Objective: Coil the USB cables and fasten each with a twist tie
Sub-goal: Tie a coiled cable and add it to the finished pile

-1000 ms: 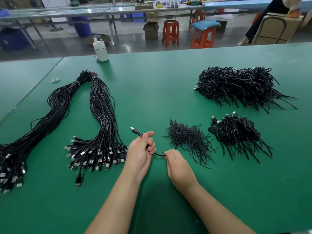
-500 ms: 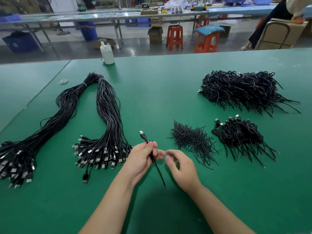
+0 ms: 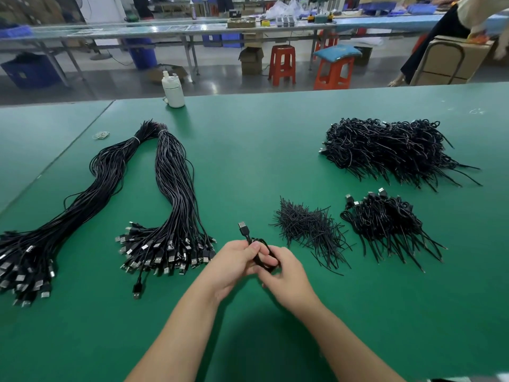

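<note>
On the green table (image 3: 261, 150) at 6 o'clock, left hand (image 3: 234, 264) and right hand (image 3: 286, 274) both gripping a coiled black cable (image 3: 260, 250), plug pointing to 11 o'clock, twist ties (image 3: 308, 230) at 2 o'clock, loose cables (image 3: 170, 216) at 9 o'clock.

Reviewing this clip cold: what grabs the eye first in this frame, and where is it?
Dead centre near the table's front edge, the left hand and right hand hold a coiled USB cable between them, its plug sticking up. To the left, two long bundles of uncoiled cables fan out across the green table. To the right lie a heap of twist ties and two piles of finished coils.
</note>
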`<state>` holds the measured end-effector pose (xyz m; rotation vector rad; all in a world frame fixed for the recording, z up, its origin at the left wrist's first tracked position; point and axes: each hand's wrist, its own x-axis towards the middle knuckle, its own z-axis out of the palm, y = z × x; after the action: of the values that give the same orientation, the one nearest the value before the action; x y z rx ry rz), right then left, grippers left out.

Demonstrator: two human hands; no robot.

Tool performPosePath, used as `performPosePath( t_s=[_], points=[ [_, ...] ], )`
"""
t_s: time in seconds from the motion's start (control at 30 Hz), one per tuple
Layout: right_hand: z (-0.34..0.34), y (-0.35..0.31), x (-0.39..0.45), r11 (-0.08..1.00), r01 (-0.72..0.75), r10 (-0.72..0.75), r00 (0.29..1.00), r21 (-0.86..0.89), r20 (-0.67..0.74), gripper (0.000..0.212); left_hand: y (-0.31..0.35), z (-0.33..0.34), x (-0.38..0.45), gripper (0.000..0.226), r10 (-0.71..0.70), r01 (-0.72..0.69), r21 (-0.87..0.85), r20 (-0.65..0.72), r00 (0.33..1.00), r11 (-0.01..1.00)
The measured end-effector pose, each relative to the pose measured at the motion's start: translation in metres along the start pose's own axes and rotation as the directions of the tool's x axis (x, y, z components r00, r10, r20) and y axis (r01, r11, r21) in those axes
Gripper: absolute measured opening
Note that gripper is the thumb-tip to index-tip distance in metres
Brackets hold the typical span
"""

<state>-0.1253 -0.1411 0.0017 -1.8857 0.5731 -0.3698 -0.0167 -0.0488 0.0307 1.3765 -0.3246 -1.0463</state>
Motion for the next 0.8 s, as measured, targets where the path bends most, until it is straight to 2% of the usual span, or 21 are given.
performPosePath(
  t_s=[0.03,0.07,0.13,0.17,0.2,0.23,0.33,0.43,0.5,0.6,0.67,0.73,0.8],
  points=[
    [-0.001,0.002,-0.001,0.977,0.062,-0.060,0.998,-0.203,0.013,0.024,0.000,0.002,0.000,0.030,0.031,-0.019,0.169,-0.065,0.997,0.985],
    [-0.002,0.003,-0.002,0.930,0.096,-0.090,0.995,-0.354,0.035,0.025,-0.001,0.004,0.000,0.030,0.082,-0.026,0.384,-0.129,0.988,0.923],
    [-0.002,0.002,-0.001,0.851,0.111,-0.090,0.994,-0.514,0.066,0.025,-0.003,0.005,0.000,0.030,0.213,0.030,0.779,-0.208,0.955,0.627],
    [-0.001,0.001,-0.001,0.822,0.114,-0.087,0.993,-0.557,0.076,0.024,-0.003,0.005,-0.001,0.030,0.268,0.063,0.863,-0.224,0.937,0.502],
    [-0.001,0.001,-0.001,0.803,0.116,-0.083,0.993,-0.585,0.084,0.022,-0.003,0.005,-0.002,0.030,0.298,0.059,0.880,-0.222,0.928,0.472],
    [-0.002,0.000,-0.001,0.796,0.121,-0.086,0.992,-0.593,0.088,0.020,-0.004,0.004,-0.002,0.028,0.293,0.027,0.864,-0.200,0.935,0.503],
    [-0.007,0.002,-0.003,0.841,0.143,-0.103,0.989,-0.522,0.105,0.021,-0.002,-0.002,-0.001,0.012,0.283,-0.172,0.704,-0.043,0.958,0.689],
    [-0.008,0.002,-0.005,0.895,0.162,-0.090,0.978,-0.416,0.188,0.025,0.000,-0.015,0.001,0.009,0.305,-0.267,0.594,0.038,0.951,0.759],
    [-0.007,0.002,-0.004,0.907,0.155,-0.070,0.972,-0.393,0.223,0.024,0.000,-0.018,0.002,0.013,0.290,-0.254,0.631,0.048,0.956,0.733],
    [-0.003,0.002,-0.001,0.911,0.129,-0.027,0.967,-0.392,0.254,0.026,-0.002,-0.016,0.006,0.017,0.291,-0.200,0.781,0.024,0.956,0.592],
    [0.001,0.002,0.000,0.941,0.065,0.023,0.966,-0.331,0.256,0.031,-0.001,-0.013,0.007,0.017,0.307,-0.170,0.839,0.003,0.952,0.518],
    [0.005,0.000,-0.001,0.962,-0.005,0.073,0.968,-0.274,0.240,0.031,0.001,-0.010,0.009,0.018,0.311,-0.153,0.864,-0.004,0.950,0.480],
    [0.008,0.001,0.000,0.954,-0.012,0.074,0.978,-0.299,0.195,0.030,0.004,-0.006,0.012,0.017,0.303,-0.149,0.862,-0.006,0.953,0.484]
  ],
)
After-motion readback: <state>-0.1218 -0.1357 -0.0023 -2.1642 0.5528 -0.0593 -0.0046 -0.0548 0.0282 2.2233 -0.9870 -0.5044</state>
